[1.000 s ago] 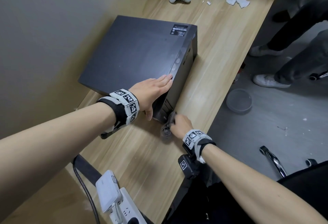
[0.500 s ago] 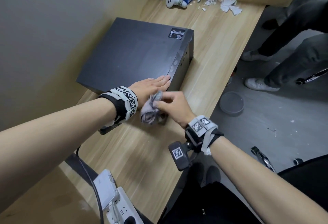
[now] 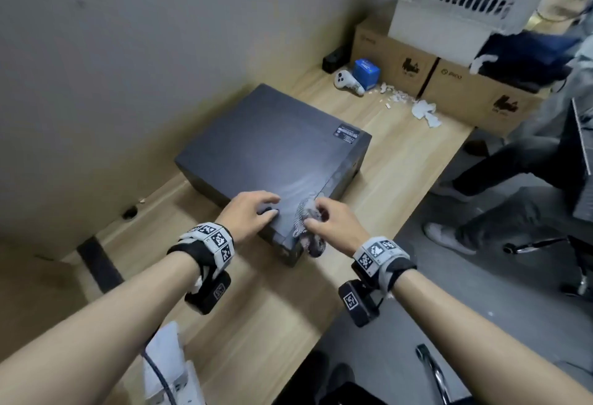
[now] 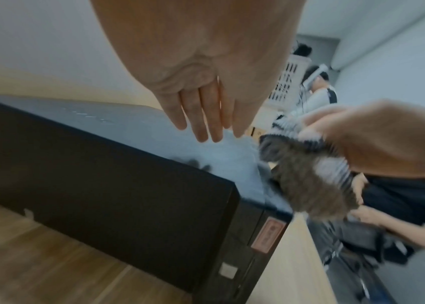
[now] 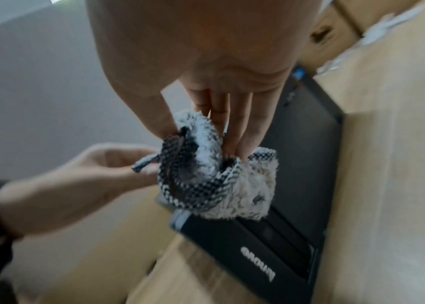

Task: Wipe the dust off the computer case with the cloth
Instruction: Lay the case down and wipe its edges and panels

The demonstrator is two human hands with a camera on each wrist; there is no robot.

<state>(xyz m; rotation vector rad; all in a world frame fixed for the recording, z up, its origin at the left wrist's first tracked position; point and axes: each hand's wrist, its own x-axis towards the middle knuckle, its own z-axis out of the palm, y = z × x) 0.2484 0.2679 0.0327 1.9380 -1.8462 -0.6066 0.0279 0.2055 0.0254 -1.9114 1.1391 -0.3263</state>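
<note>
A black computer case (image 3: 272,154) lies flat on the wooden desk (image 3: 398,160), with a pale dusty smear near its front end. My left hand (image 3: 255,212) rests on the near corner of the case top, fingers straight in the left wrist view (image 4: 206,123). My right hand (image 3: 325,220) grips a bunched grey-and-white cloth (image 3: 308,231) at the case's near right corner. The right wrist view shows the fingers pinching the cloth (image 5: 214,174) above the case front (image 5: 271,246). In the left wrist view the cloth (image 4: 307,181) hangs beside the case (image 4: 102,174).
At the desk's far end lie a white controller (image 3: 348,82), a blue box (image 3: 365,73) and paper scraps (image 3: 423,112), with cardboard boxes (image 3: 481,99) behind. A power strip (image 3: 167,366) sits near me. Another person's legs (image 3: 500,180) stand right of the desk edge.
My right hand has lifted the cloth from the desk beside the case's front corner up onto the near right corner of the top. My left hand has stayed on the case.
</note>
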